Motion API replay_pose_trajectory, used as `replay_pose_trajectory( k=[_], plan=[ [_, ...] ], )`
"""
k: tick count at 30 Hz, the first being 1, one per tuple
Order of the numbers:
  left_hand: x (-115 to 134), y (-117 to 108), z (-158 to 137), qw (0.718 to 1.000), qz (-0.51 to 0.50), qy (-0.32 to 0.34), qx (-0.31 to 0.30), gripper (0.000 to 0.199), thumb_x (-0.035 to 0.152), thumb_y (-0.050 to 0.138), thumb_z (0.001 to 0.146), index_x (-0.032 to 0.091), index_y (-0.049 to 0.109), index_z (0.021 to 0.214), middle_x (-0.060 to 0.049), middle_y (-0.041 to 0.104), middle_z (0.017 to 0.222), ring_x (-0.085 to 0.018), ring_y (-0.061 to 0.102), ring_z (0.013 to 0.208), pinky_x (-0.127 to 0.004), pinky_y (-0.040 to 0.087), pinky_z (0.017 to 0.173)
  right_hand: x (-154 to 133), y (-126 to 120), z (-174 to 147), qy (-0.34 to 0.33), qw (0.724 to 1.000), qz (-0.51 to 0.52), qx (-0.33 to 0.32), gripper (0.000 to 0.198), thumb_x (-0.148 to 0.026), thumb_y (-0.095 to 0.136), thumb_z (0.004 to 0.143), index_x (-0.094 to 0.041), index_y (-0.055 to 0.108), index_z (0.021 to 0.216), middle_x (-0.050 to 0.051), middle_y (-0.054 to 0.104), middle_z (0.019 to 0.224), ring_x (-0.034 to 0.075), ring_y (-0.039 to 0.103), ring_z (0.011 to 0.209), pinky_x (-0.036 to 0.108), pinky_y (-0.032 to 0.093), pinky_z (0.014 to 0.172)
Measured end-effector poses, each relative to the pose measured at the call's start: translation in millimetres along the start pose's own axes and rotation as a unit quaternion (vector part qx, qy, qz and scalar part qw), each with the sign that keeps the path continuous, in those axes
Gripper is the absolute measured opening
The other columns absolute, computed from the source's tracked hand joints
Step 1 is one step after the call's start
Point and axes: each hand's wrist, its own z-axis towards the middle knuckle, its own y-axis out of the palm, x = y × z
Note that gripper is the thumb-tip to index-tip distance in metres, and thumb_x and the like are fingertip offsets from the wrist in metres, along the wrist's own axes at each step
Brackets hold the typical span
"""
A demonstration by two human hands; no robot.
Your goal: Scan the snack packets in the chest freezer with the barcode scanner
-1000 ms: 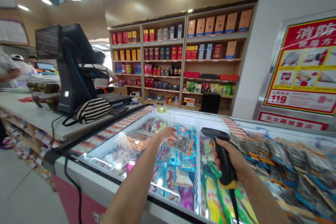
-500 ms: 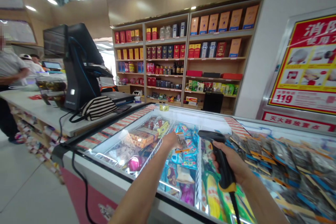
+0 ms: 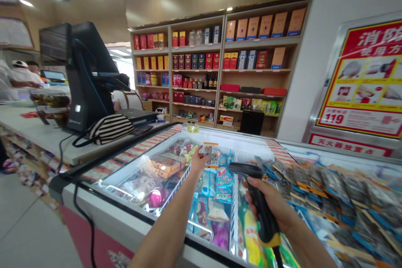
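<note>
A white table (image 3: 59, 147) at left carries clear tubs (image 3: 52, 101) of dark contents, beside a black-and-white striped pouch (image 3: 113, 129). Next to it, a chest freezer (image 3: 116, 222) shows its stock beneath a reflective top: orange-brown boxes (image 3: 166, 165) and a bright pink round item (image 3: 157, 197) fill the left section. A white wire divider (image 3: 180, 188) separates them from the middle section, with blue packets (image 3: 224, 178) and a purple bag (image 3: 221, 234).

Over the middle section, a person's left hand (image 3: 197, 161) pinches the left edge of a clear packet (image 3: 211, 155), fingers closed narrowly on it. The packet stands nearly upright, long axis up and down, an orange band at top and bottom, one broad face toward the viewer. The left forearm stretches forward from the lower edge.

To the right, a black-and-yellow scanner (image 3: 259, 207) hangs above yellow-and-green packages (image 3: 251, 234), apart from the packet. Its head points left; its handle slants from upper left to lower right, a cord (image 3: 277, 256) trailing below. The right hand (image 3: 276, 205) wraps the handle, fingers curled around it, forearm angling in from lower right. At far right lies a heap of dark packets (image 3: 323, 184) with orange and blue edges.
</note>
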Motion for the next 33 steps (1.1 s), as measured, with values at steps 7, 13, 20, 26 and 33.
replay_pose_trajectory(
  k=[7,13,20,26,33],
  plan=[
    [9.8,4.0,-6.0,0.999,-0.037,0.020,-0.012,0.064,0.014,0.063,0.054,0.014,0.045,0.116,0.007,0.049,0.054,-0.007,0.048,0.050,-0.018,0.036,0.051,-3.8,-10.6,1.0,-0.004,1.000,0.018,0.012,0.019,-0.035,0.051,0.074,-0.016,0.051,0.071,-0.004,0.051,0.044,0.007,0.045,0.030,0.018,0.038,0.027],
    [22.4,40.1,-28.4,1.000,0.008,-0.012,-0.022,0.060,0.006,0.058,0.056,0.014,0.047,0.114,0.008,0.043,0.053,-0.006,0.044,0.049,-0.017,0.035,0.050,-17.9,-45.1,-11.3,-0.026,0.995,0.048,0.081,0.024,-0.035,0.052,0.074,-0.016,0.047,0.061,-0.003,0.051,0.043,0.007,0.044,0.030,0.019,0.039,0.028],
    [39.5,149.9,-62.4,0.990,0.107,-0.035,-0.080,0.058,0.012,0.060,0.060,0.016,0.045,0.116,-0.001,0.058,0.074,-0.012,0.055,0.067,-0.022,0.041,0.063,-32.1,-95.7,-46.0,-0.093,0.984,0.087,0.127,0.014,-0.030,0.056,0.072,-0.018,0.050,0.070,-0.003,0.052,0.046,0.008,0.046,0.034,0.019,0.040,0.031],
    [58.7,191.0,-83.1,0.977,0.168,-0.009,-0.133,0.058,0.022,0.060,0.064,0.009,0.044,0.118,-0.016,0.053,0.110,-0.023,0.050,0.101,-0.030,0.037,0.085,-38.1,-114.3,-67.5,-0.095,0.980,0.097,0.145,0.018,-0.032,0.055,0.072,-0.016,0.050,0.063,-0.003,0.051,0.045,0.008,0.045,0.032,0.020,0.039,0.030],
    [90.8,34.7,-190.8,0.910,0.058,0.017,-0.411,0.029,0.028,0.057,0.068,0.018,0.059,0.095,-0.004,0.062,0.092,-0.015,0.055,0.084,-0.025,0.042,0.076,-29.0,-95.5,-56.4,-0.086,0.987,0.106,0.090,0.019,-0.032,0.049,0.075,-0.016,0.051,0.064,-0.001,0.052,0.044,0.010,0.046,0.033,0.021,0.039,0.030]
  ],
)
